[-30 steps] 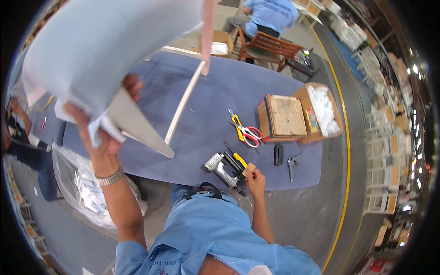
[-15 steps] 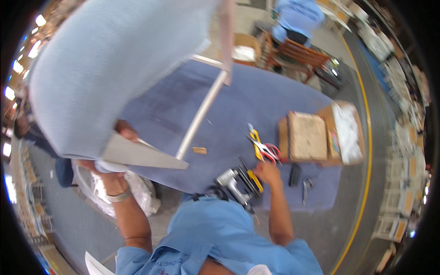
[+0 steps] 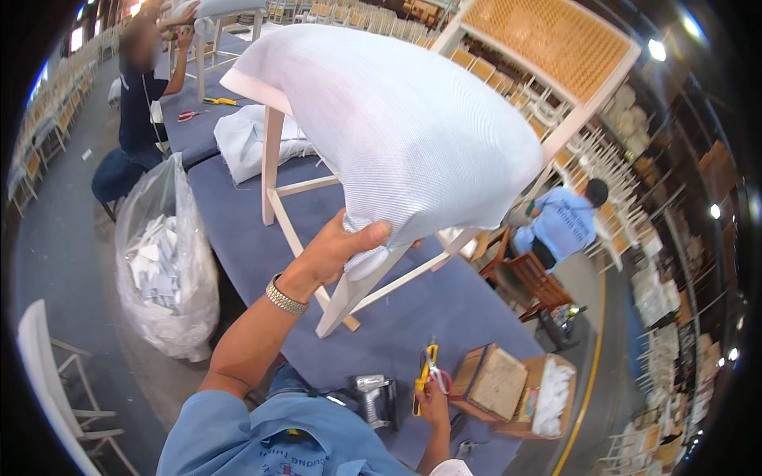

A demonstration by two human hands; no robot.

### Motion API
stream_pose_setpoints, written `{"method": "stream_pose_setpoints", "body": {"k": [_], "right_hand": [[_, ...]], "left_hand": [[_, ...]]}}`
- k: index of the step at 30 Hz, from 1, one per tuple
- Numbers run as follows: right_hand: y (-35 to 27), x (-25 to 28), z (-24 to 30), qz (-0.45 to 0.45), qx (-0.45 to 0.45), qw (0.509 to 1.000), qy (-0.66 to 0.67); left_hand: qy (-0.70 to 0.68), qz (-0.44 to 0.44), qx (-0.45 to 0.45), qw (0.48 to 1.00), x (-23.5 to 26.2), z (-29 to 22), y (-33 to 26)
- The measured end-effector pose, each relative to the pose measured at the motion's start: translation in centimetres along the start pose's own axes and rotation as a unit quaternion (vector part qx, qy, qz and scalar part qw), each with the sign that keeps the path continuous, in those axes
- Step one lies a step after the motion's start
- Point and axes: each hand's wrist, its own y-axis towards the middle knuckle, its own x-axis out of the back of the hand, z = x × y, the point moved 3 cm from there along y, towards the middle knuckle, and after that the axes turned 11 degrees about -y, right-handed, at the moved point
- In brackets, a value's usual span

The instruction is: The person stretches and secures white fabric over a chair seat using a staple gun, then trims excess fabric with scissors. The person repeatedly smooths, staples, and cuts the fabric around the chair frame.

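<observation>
A pale wooden chair (image 3: 274, 163) stands tilted on the blue-covered table, its seat draped in light blue ribbed fabric (image 3: 413, 127). My left hand (image 3: 337, 250) grips the near seat corner, thumb pressed on the fabric above the front leg, some fingers hidden behind it. Low on the right, my right hand (image 3: 433, 404) is closed around what looks like a yellow utility knife (image 3: 417, 401); its fingers partly hide it. Right beside that hand lie red-handled scissors (image 3: 441, 382) and another yellow-handled tool (image 3: 431, 355). A metal staple gun (image 3: 369, 389) rests near my waist.
Cardboard boxes (image 3: 496, 385) sit at the table's right end. White cloth (image 3: 250, 139) lies behind the chair. A clear bag of scraps (image 3: 167, 262) stands left on the floor. One co-worker (image 3: 143, 95) works at the far-left table; another (image 3: 559, 222) sits beyond, near a brown wooden chair (image 3: 532, 282).
My view has lifted, showing the cane backrest and the whole seat. My left hand now holds the front corner with its thumb on top. The yellow knife has moved away from the staple gun.
</observation>
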Motion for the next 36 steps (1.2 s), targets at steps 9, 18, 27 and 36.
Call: {"method": "stream_pose_setpoints", "body": {"k": [9,18,27,36], "right_hand": [[-1.9,26.0,40.9,-0.228,0.503,0.798,0.242],[-3.6,26.1,53.3,-0.194,0.508,0.839,-0.032],[-4.4,25.7,53.7,-0.202,0.542,0.81,-0.097],[-6.9,15.8,55.0,-0.176,0.67,0.563,-0.451]], "left_hand": [[0.027,-0.045,-0.02,0.998,-0.4,0.2,-0.2],[0.008,-0.012,-0.018,1.0,-1.6,-1.5,-0.8],[0.014,-0.006,-0.002,1.0,-0.9,-0.6,-0.7],[0.004,0.036,0.073,0.997,5.0,2.3,-0.5]]}}
